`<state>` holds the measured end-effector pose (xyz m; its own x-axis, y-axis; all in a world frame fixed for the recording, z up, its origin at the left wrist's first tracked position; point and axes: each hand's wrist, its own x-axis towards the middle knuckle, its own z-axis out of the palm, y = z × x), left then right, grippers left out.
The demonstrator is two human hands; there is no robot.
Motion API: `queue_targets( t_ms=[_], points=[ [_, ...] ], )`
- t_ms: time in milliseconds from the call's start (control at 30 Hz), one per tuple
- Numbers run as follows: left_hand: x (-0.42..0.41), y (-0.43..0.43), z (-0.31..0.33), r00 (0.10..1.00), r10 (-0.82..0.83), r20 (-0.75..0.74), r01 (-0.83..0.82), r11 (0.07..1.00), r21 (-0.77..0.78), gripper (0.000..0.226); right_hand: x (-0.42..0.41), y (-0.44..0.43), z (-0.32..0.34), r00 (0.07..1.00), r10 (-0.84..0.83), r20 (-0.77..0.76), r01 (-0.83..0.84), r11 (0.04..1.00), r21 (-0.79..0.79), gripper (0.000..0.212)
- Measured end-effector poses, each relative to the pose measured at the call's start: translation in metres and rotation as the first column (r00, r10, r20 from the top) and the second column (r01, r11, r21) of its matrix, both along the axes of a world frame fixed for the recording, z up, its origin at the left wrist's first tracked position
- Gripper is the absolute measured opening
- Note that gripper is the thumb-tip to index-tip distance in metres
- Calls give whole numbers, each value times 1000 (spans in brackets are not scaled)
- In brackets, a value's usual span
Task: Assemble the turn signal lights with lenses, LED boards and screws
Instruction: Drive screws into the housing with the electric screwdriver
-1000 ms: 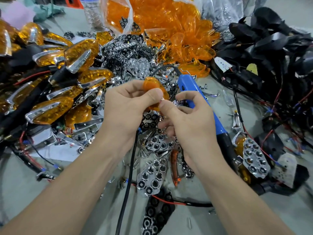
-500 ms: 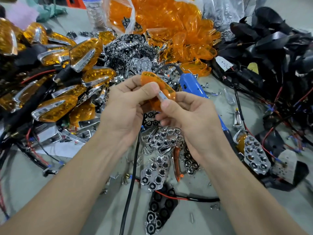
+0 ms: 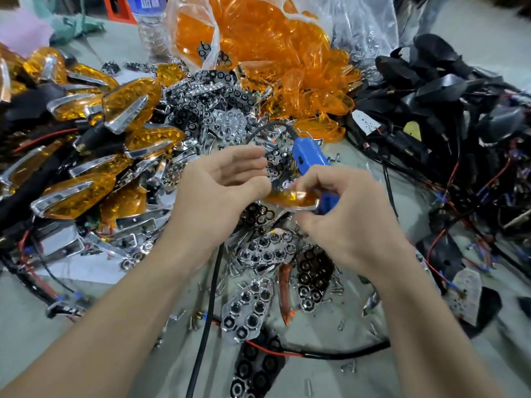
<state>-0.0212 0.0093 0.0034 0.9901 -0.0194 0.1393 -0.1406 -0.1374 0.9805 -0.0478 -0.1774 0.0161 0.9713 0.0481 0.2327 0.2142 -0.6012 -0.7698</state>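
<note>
Both my hands hold one orange lens [image 3: 291, 198] at the middle of the view, lying nearly flat. My left hand [image 3: 224, 193] touches its left end with the thumb, fingers partly spread. My right hand [image 3: 339, 208] pinches its right end between thumb and fingertips. A blue electric screwdriver [image 3: 309, 156] lies just behind the lens, its black cord running down between my forearms. Chrome reflector boards [image 3: 267, 248] lie scattered below my hands. Small screws [image 3: 349, 367] dot the grey floor.
Assembled orange-and-chrome turn signals [image 3: 77, 193] pile up at the left. A clear bag of orange lenses [image 3: 258, 44] stands at the back. Black housings with red and blue wires [image 3: 459, 110] heap at the right. A plastic bottle [image 3: 150, 21] stands at the back left.
The lens has dropped lower and turned from upright to nearly flat. My right hand has shifted onto its right end, and my left fingers have spread apart.
</note>
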Motion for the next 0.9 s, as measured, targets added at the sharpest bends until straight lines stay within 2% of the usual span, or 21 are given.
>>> queue_targets(
  t_ms=[67,100,133,200,267,300,333,367,433,500,567,633,700,733,800,833,900],
  points=[
    [-2,1,0,998,-17,62,8,990,144,48,-1,-10,6,998,-49,31,51,995,-87,36],
    [-4,2,2,994,-65,93,37,960,278,51,0,-14,8,996,-76,46,80,992,-94,37],
    [-7,1,4,985,-151,88,102,906,410,56,1,-18,10,993,-100,61,105,991,-85,35],
    [-16,-2,8,947,-320,-39,277,745,607,86,1,-21,15,987,-146,68,149,988,-37,32],
    [-20,-7,6,909,-377,-179,382,579,720,119,1,-23,17,984,-168,54,167,985,34,35],
    [-21,-11,5,901,-374,-219,400,526,750,128,0,-24,17,985,-168,38,165,984,73,36],
    [-20,-13,4,909,-349,-229,390,517,762,129,0,-25,17,987,-158,19,155,982,109,35],
    [-17,-13,3,931,-309,-197,343,546,764,125,0,-26,18,991,-136,-1,134,981,137,34],
    [-9,-9,1,979,-197,-51,163,608,777,108,-1,-28,20,999,-38,-28,42,991,130,32],
    [-2,-4,-4,992,-105,72,10,631,775,94,-3,-26,20,997,66,-36,-68,996,-54,33],
    [0,-1,-11,990,-80,112,-33,651,759,86,-6,-21,19,987,142,-75,-156,956,-249,27],
    [1,0,-14,985,-90,147,-48,678,734,79,-8,-15,21,953,211,-219,-277,900,-337,17],
    [1,1,-14,979,-79,189,-73,727,682,69,-10,-14,22,923,227,-310,-327,888,-323,25],
    [1,2,-14,977,-59,205,-93,746,659,65,-9,-14,23,937,200,-287,-275,929,-250,27],
    [1,3,-14,979,-18,202,-121,749,652,57,-6,-19,23,988,29,-150,-46,992,-116,19],
    [0,1,-14,983,-11,182,-114,742,660,53,-3,-24,21,992,-92,-87,84,992,-89,13],
    [-2,-2,-16,988,-32,153,-80,742,665,46,6,-40,18,951,-309,-33,301,942,-148,3]
  ],
)
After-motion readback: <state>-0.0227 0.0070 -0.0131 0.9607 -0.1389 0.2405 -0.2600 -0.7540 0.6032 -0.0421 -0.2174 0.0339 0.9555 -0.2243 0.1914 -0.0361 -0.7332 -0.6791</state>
